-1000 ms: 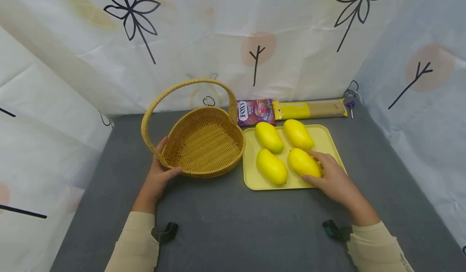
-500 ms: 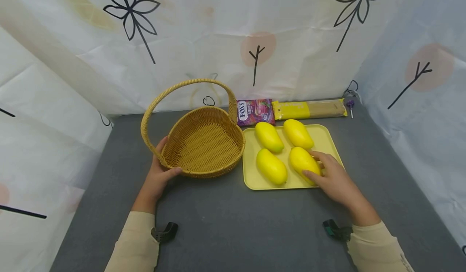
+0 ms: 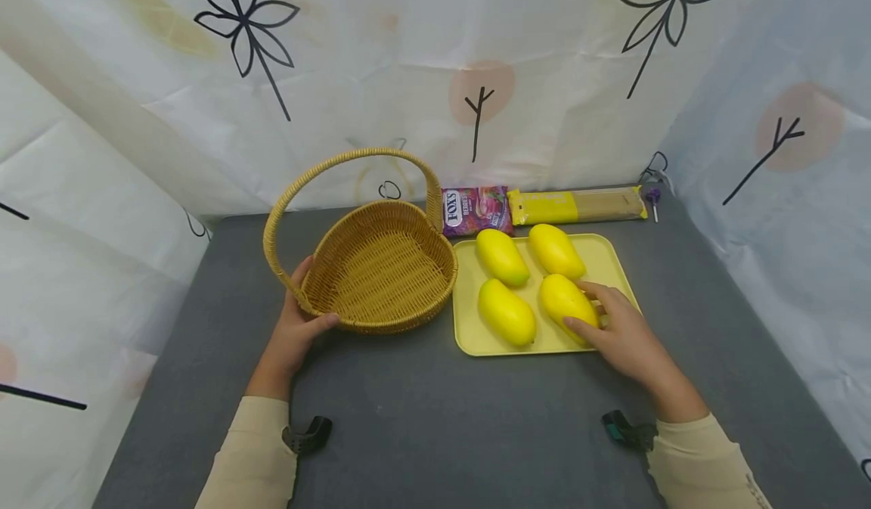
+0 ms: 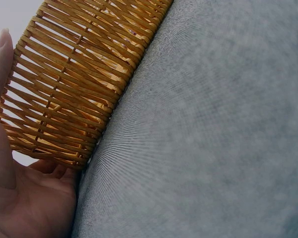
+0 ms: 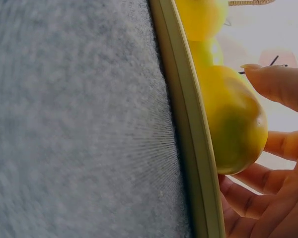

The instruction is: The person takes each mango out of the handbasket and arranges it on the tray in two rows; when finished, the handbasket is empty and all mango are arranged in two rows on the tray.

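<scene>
My left hand (image 3: 292,339) holds a woven wicker basket (image 3: 384,274) at its left side, thumb over the front rim and fingers behind the wall. In the left wrist view the basket's slatted wall (image 4: 64,84) sits against the palm. The basket has a tall arched handle and nothing inside. My right hand (image 3: 622,335) is curled round the front right mango (image 3: 563,305), thumb over its near end. Seen from the right wrist, fingers wrap the far side of this mango (image 5: 233,124). It lies on a yellow tray (image 3: 605,256) with several yellow mangoes.
Behind the tray lie a purple Fox's candy bag (image 3: 476,210), a long yellow pack of noodles (image 3: 578,205) and a purple lollipop (image 3: 653,195). A printed white curtain (image 3: 544,116) hangs around the grey table (image 3: 442,426).
My right thumb has moved up from the mango's lower edge onto its top, and that mango has turned slightly. The left hand and basket have stayed put.
</scene>
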